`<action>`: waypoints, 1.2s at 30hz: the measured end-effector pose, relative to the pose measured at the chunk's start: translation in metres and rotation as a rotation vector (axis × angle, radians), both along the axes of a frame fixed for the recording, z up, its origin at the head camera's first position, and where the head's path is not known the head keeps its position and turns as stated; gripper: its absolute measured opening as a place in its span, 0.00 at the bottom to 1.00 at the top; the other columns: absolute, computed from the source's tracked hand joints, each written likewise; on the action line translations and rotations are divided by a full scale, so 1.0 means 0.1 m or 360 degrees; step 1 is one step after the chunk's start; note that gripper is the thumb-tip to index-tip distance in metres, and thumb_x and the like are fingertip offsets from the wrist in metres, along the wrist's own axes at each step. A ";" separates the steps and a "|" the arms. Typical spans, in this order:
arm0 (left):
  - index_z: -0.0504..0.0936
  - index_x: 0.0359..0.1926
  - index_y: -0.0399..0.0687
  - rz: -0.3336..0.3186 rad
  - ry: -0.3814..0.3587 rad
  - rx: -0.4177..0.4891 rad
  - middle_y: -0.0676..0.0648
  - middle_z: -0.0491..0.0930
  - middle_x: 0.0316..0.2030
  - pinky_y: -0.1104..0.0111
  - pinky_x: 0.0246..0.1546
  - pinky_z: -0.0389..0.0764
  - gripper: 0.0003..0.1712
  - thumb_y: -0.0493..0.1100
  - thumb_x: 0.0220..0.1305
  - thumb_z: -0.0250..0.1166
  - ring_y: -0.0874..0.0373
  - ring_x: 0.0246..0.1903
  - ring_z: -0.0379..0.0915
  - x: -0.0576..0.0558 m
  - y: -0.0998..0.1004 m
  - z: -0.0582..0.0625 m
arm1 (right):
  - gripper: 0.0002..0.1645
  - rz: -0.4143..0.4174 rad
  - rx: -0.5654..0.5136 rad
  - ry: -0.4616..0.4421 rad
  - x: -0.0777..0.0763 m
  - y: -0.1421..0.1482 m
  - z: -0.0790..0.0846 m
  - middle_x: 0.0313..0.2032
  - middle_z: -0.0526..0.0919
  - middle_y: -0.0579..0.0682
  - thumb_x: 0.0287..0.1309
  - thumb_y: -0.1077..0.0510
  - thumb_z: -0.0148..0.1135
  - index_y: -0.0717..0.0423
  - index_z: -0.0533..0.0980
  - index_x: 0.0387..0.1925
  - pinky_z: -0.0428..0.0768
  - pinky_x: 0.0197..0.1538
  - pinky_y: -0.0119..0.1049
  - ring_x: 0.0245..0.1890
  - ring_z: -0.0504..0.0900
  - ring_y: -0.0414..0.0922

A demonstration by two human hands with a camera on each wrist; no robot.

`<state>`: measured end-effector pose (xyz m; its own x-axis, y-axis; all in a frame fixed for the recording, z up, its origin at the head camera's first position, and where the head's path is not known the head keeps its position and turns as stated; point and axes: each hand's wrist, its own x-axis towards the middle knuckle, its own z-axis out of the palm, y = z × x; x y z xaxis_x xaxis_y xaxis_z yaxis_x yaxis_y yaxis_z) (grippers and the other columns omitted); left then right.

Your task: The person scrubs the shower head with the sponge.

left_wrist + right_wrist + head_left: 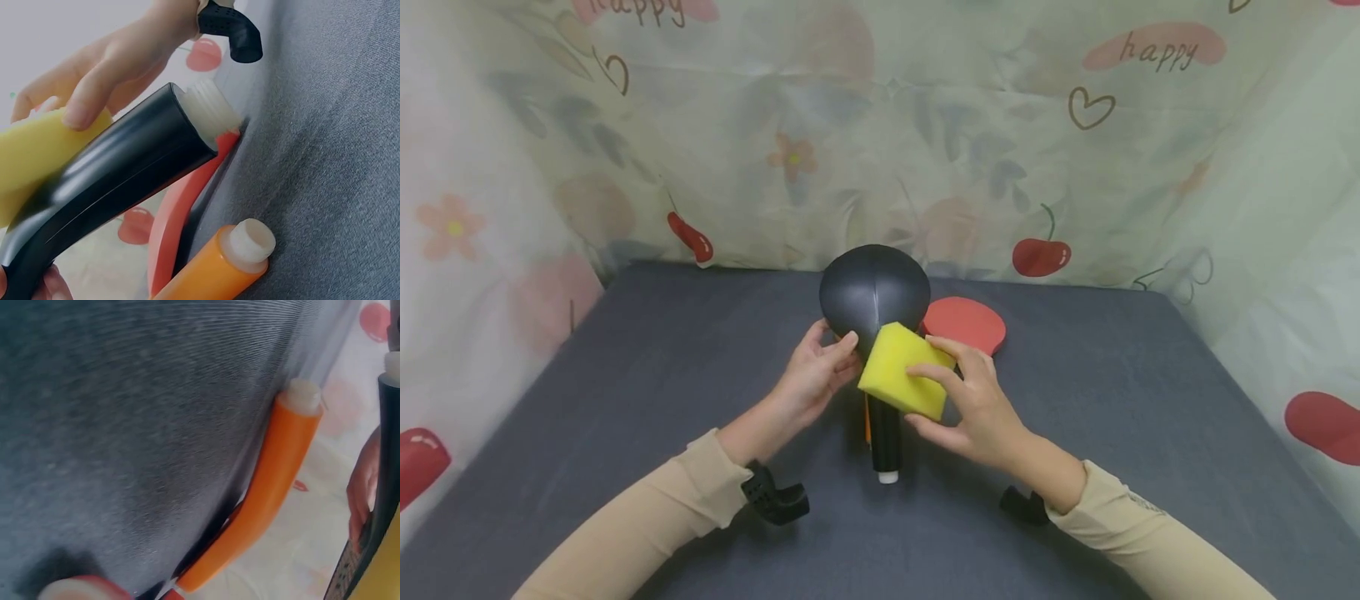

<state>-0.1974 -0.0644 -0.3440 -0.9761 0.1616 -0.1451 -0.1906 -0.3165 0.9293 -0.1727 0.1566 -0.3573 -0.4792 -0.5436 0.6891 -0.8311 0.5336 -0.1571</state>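
A black shower head (874,287), with a smooth round back and a handle ending in a white threaded connector (209,109), is raised over the table. My left hand (811,375) grips it at the lower left of its round head; some of the fingers are hidden behind it. My right hand (973,400) pinches a yellow sponge (898,367) between thumb and fingers. In the head view, the sponge covers the neck of the shower head. The left wrist view has the sponge (44,150) against the back of the black handle (119,162).
Behind the black one lie an orange shower head (269,469) with a whitish end and a red, round-headed one (966,323). Dark grey cloth (700,333) covers the table. Patterned curtains (887,125) enclose the back and sides.
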 end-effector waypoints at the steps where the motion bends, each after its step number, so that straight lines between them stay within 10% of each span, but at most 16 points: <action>1: 0.56 0.62 0.47 0.0003 -0.0010 -0.0003 0.58 0.74 0.23 0.77 0.35 0.77 0.24 0.36 0.68 0.52 0.69 0.24 0.71 0.00 0.01 0.00 | 0.35 0.0005 0.0001 -0.0006 0.00 -0.01 0.00 0.56 0.68 0.61 0.34 0.55 0.77 0.50 0.72 0.49 0.66 0.51 0.58 0.57 0.67 0.54; 15: 0.53 0.67 0.46 0.0036 0.0050 -0.0014 0.59 0.81 0.31 0.72 0.43 0.79 0.30 0.37 0.68 0.53 0.67 0.35 0.80 -0.01 -0.04 0.06 | 0.38 0.0265 0.0301 0.0157 0.15 -0.02 -0.03 0.52 0.72 0.59 0.38 0.47 0.75 0.41 0.72 0.55 0.73 0.47 0.47 0.51 0.72 0.51; 21: 0.51 0.68 0.47 0.0017 0.0027 0.0034 0.60 0.81 0.29 0.75 0.40 0.79 0.31 0.37 0.68 0.52 0.68 0.33 0.80 -0.01 -0.04 0.05 | 0.38 0.0165 0.0288 0.0153 0.11 -0.01 -0.02 0.53 0.71 0.60 0.40 0.47 0.74 0.40 0.71 0.57 0.70 0.48 0.49 0.52 0.71 0.51; 28: 0.50 0.68 0.45 -0.0045 0.0045 0.0079 0.59 0.80 0.30 0.75 0.40 0.79 0.30 0.35 0.69 0.50 0.69 0.33 0.79 -0.01 -0.02 0.03 | 0.44 -0.0085 0.0046 0.0005 0.00 0.00 -0.03 0.52 0.71 0.61 0.36 0.55 0.75 0.45 0.68 0.59 0.69 0.49 0.57 0.53 0.70 0.52; 36: 0.49 0.67 0.45 0.0007 0.0064 0.0156 0.60 0.81 0.27 0.75 0.40 0.78 0.30 0.35 0.69 0.49 0.69 0.31 0.79 -0.02 -0.07 0.07 | 0.46 -0.0054 0.0099 -0.0311 0.15 0.00 -0.08 0.53 0.71 0.55 0.40 0.53 0.74 0.48 0.62 0.62 0.70 0.48 0.47 0.50 0.73 0.48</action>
<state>-0.1995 -0.0713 -0.3366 -0.9816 0.1685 -0.0895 -0.1520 -0.4069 0.9007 -0.1573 0.1566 -0.3651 -0.6195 -0.5634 0.5467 -0.7693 0.5745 -0.2796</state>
